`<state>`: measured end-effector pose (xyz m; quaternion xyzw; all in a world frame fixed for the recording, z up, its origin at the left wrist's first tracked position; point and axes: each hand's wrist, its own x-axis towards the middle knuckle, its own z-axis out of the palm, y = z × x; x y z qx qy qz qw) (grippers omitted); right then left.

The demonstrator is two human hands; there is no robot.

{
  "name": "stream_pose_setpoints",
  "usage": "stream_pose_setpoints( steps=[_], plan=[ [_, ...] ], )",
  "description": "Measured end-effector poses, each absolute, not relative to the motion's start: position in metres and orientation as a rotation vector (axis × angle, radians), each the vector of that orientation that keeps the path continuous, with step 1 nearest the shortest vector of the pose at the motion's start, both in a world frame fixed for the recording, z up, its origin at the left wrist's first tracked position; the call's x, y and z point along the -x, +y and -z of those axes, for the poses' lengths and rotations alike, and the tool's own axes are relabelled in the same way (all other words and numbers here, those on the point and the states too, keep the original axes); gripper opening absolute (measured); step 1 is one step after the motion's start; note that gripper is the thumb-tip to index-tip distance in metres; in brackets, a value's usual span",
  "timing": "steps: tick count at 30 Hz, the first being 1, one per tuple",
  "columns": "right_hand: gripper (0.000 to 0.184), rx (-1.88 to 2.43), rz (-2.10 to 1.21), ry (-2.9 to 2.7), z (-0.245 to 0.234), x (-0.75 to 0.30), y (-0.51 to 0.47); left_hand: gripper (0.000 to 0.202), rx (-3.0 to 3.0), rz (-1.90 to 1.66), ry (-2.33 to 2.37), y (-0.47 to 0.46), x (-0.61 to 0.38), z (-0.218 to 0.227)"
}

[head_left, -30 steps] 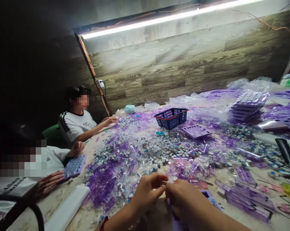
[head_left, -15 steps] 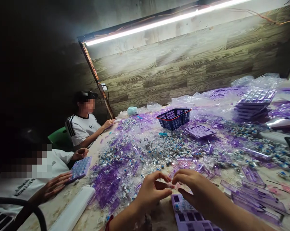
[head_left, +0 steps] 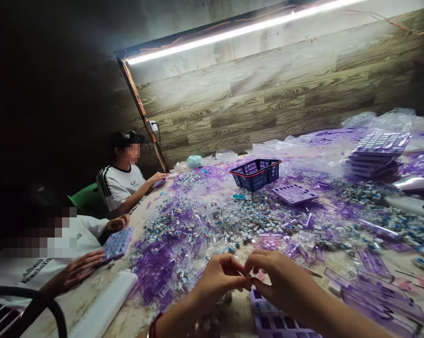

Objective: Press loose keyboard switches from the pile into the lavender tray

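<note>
Centrally, near bottom of frame: left hand (head_left: 249, 281) pinched on small piece (head_left: 250, 277), mostly hidden; right hand (head_left: 251, 275) meets it, fingertips close, grip cannot be told. Purple tray (head_left: 272, 325) bottom centre, under right hand. Loose parts (head_left: 233, 220) strewn mid-frame across tabletop (head_left: 123, 319).

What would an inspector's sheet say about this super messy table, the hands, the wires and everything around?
Surface: pale table, stained in bare spots.
Job's things: purple tray with square openings, below the right hand.
Clutter: grey-and-blue bits, purple plastic pieces, clear plastic; a dark basket stands among them.
Hands: left hand and right hand meet at the fingertips; anything pinched is too small to name.
Cables: black cord hangs from a white socket; orange wires run along a post.
Surroundings: two people on the left, wood-patterned wall, lit tube lamp.
</note>
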<state>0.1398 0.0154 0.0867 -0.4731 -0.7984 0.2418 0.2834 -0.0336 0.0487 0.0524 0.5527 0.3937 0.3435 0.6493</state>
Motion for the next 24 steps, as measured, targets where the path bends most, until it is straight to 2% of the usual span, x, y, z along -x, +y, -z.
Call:
stream_pose_setpoints(
  steps=[4, 9, 16, 21, 24],
  plan=[
    [0.022, 1.271, -0.642, -2.105, -0.079, -0.143, 0.013, 0.037, -1.399, -0.771, 0.891, 0.050, 0.037, -0.048],
    [0.026, 1.264, -0.660, -2.117, -0.071, -0.152, 0.011, 0.011, -1.969, -0.714, 0.987, 0.043, 0.036, -0.058],
    [0.024, 1.264, -0.659, -2.126, -0.059, -0.157, 0.009, 0.005, -2.159, -0.674, 1.026, 0.042, 0.034, -0.058],
    [0.025, 1.262, -0.640, -2.124, -0.058, -0.158, 0.007, 0.021, -2.275, -0.644, 0.942, 0.043, 0.035, -0.059],
    [0.022, 1.265, -0.635, -2.156, -0.057, -0.157, 0.007, 0.022, -2.324, -0.592, 0.883, 0.040, 0.035, -0.062]
  ],
)
